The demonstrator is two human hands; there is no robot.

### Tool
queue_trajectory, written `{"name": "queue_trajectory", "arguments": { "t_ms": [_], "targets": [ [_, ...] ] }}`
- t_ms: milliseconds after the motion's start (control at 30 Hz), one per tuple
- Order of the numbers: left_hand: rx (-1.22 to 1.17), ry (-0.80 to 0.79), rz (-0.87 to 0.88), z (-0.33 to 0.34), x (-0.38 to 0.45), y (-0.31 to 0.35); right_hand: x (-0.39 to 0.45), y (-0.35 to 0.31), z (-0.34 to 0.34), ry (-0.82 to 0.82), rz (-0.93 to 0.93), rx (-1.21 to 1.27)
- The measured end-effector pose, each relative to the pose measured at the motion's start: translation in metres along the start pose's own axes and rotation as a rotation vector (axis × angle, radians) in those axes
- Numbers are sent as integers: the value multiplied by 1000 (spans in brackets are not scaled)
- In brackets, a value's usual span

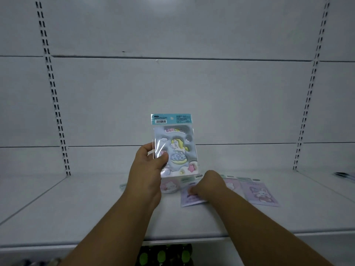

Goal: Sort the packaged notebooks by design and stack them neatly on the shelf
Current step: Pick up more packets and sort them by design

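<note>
My left hand (148, 169) holds a blue unicorn notebook (175, 146) upright above the white shelf (76, 208), gripping its left edge through the clear wrapper with a teal header card. My right hand (208, 186) rests fingers-down on a purple notebook (190, 198) lying flat on the shelf. Right of it lie a pink notebook (231, 184) and a purple bunny notebook (260, 192). Another pink notebook (169, 186) lies under the held one, partly hidden by my left hand.
The shelf's back wall (172, 93) is plain white with slotted uprights (55, 104) left and right. A dark pen-like item (343, 175) lies at the far right of the shelf. Dark goods with green spots (165, 254) sit below the shelf's front edge.
</note>
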State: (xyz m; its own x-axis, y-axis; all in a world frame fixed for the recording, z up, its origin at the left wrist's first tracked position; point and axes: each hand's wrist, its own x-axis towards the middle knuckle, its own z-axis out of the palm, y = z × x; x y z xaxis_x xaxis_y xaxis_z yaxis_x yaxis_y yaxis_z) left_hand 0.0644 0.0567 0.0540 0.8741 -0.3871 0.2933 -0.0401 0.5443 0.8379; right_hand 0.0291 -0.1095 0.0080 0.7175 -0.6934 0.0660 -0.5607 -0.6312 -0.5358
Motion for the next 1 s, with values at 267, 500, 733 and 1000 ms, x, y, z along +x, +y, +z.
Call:
{"name": "queue_trajectory", "arguments": {
  "t_ms": [267, 500, 733, 1000],
  "targets": [
    [-27, 5, 3, 12, 5, -10, 1, 12, -10, 138, -112, 268],
    [-21, -51, -30, 58, -1, -41, -13, 72, -84, 423, -173, 777],
    [-26, -180, -71, 168, -24, -86, -16, 179, -184, 520, -168, 903],
    [-24, -225, -169, 349, -64, -184, -8, 365, -297, 577, -124, 883]
  ]
}}
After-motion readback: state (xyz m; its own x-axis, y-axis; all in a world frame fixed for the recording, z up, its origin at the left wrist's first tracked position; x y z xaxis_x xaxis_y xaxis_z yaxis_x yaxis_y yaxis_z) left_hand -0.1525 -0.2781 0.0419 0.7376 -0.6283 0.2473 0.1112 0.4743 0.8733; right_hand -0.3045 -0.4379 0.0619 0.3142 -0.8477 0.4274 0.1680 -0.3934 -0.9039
